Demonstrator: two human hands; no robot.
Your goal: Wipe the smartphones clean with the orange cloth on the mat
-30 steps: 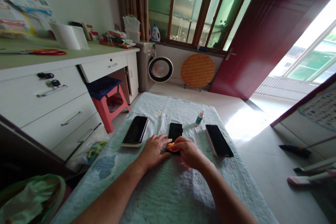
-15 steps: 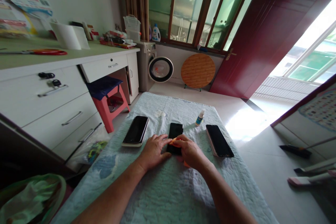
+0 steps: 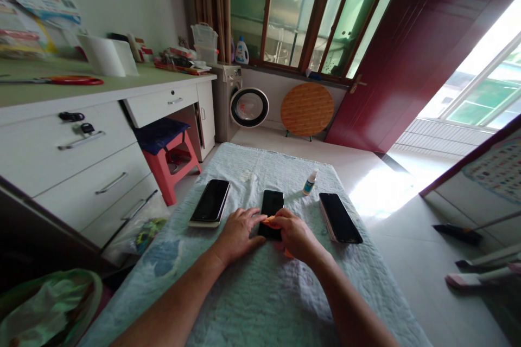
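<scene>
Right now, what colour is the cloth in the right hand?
The cloth is orange, in the head view.

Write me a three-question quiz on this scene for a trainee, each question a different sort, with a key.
1. What is the right hand gripping?
2. True or false: the small bottle stands upright.
3. Counting the middle phone, how many phones are on the covered table? A) two B) three C) four

Key:
1. An orange cloth.
2. True.
3. B.
</scene>
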